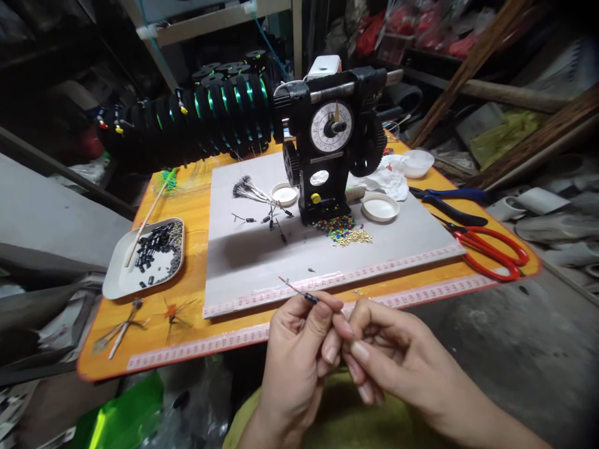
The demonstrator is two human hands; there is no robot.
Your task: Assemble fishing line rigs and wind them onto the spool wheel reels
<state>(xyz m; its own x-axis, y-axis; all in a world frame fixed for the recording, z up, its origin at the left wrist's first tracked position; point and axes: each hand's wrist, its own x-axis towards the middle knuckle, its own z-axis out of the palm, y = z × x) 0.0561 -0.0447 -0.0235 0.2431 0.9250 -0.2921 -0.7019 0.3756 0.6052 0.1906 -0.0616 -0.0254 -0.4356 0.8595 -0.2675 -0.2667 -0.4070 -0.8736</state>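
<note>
Two hands grip one thin black-bodied piece between them.

Olive-green cloth covers the lap, below two bare forearms.

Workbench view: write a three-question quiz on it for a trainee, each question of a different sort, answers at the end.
1. Multiple choice: which part of the person holds the small black piece with the thin stem?
A) the fingers of the right hand
B) the fingers of the left hand
C) neither hand
2. True or false: the thin stick lies with one end in the white tray and the other end beyond its rim.
3. Fill in the missing word: the scissors near the right end of the table have ____ handles.

Key: 1. B; 2. true; 3. red
</note>
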